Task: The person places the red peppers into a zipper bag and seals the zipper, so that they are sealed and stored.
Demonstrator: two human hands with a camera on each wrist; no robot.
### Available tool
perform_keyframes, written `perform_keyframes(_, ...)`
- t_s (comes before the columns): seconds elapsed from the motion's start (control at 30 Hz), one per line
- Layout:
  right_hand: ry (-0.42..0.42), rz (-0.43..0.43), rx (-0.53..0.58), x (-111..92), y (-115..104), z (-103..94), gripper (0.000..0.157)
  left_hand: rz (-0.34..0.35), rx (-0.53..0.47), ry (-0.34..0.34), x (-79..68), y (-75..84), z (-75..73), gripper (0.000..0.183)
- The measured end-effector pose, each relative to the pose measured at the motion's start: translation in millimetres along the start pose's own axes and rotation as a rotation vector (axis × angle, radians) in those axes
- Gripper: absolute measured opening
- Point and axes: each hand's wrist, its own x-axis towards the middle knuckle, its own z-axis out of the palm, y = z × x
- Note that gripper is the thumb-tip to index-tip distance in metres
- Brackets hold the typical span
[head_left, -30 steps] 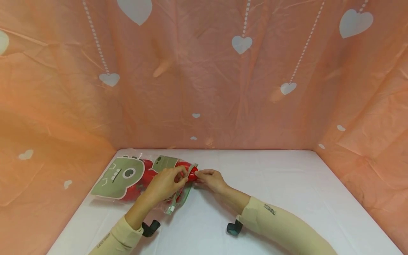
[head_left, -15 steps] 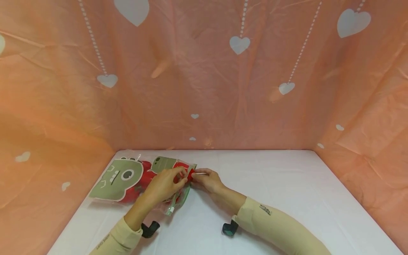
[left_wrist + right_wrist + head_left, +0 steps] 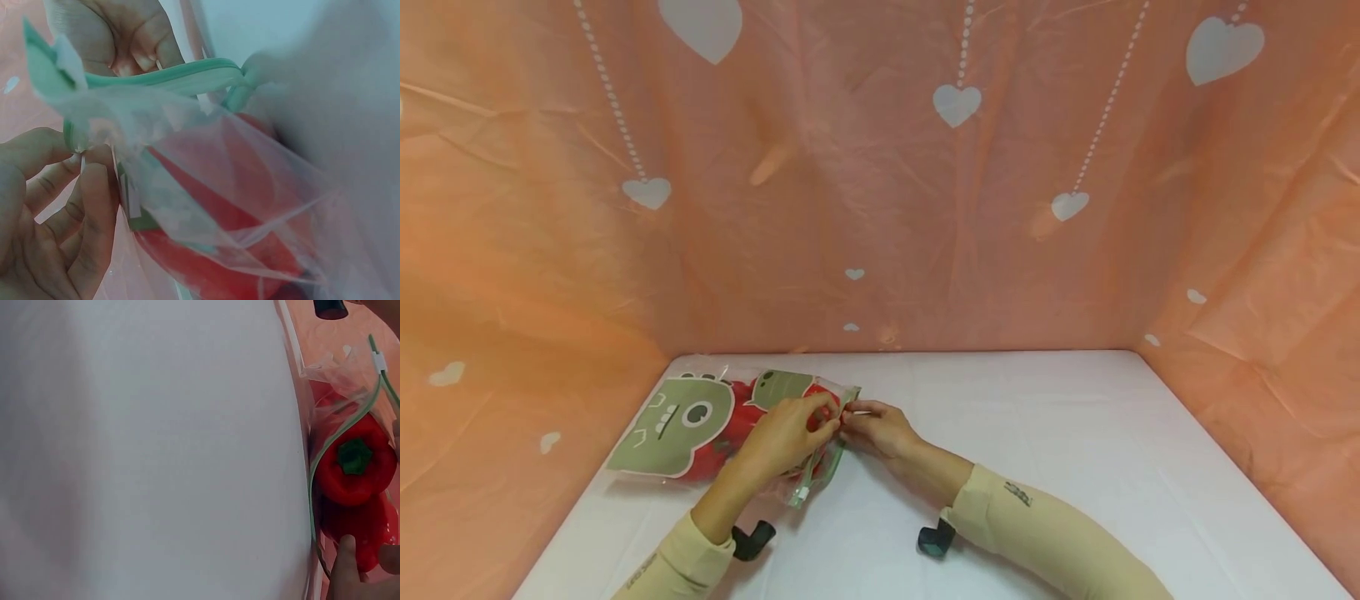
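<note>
A clear zip bag (image 3: 673,425) with a green one-eyed monster print lies at the far left, filled with several red bell peppers. My left hand (image 3: 786,429) pinches the rim of its mouth between thumb and finger, clearer in the left wrist view. At the mouth, my right hand (image 3: 883,429) has its thumb and fingers on a red bell pepper (image 3: 362,519), which sits inside the opening. Beside that one, a second pepper (image 3: 334,487) shows its green stem. The bag's green zip strip (image 3: 162,76) stands apart, and its white slider (image 3: 379,361) is at one end.
The white table (image 3: 1000,433) stretches to the right of the bag. Orange cloth walls (image 3: 910,208) with white hearts close in the back and sides. Black wrist-worn pieces (image 3: 936,540) hang below both cuffs.
My right hand has moved left with the red bell pepper, which has gone into the bag's mouth. The left hand keeps its pinch on the rim. The head view has shifted slightly.
</note>
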Motion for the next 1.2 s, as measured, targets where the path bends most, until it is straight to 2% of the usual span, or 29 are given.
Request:
perform_keyframes(0.13,-0.002,0.001,-0.016,1,0,1.0,0.033,0.002,0.004,-0.001,0.3,0.1,-0.2,0.007)
perform_keyframes(0.4,0.036,-0.054,-0.159,6,0,6.3,0.028,-0.002,-0.001,-0.009,0.6,0.8,-0.9,0.008)
perform_keyframes(0.67,0.053,-0.055,-0.178,6,2,10.9,0.027,-0.003,-0.005,-0.016,0.2,0.1,-0.6,0.008)
perform_keyframes(0.9,0.026,-0.068,-0.271,10,5,16.5,0.024,-0.024,-0.006,-0.023,-1.6,-1.4,0.2,0.008)
perform_keyframes(1.07,0.003,-0.037,-0.224,6,3,11.6,0.027,-0.044,-0.018,-0.024,-2.0,-0.2,0.2,0.008)
perform_keyframes(1.2,-0.019,-0.028,-0.272,-1,-4,5.3,0.031,-0.052,-0.01,-0.019,-4.0,0.3,-1.5,0.009)
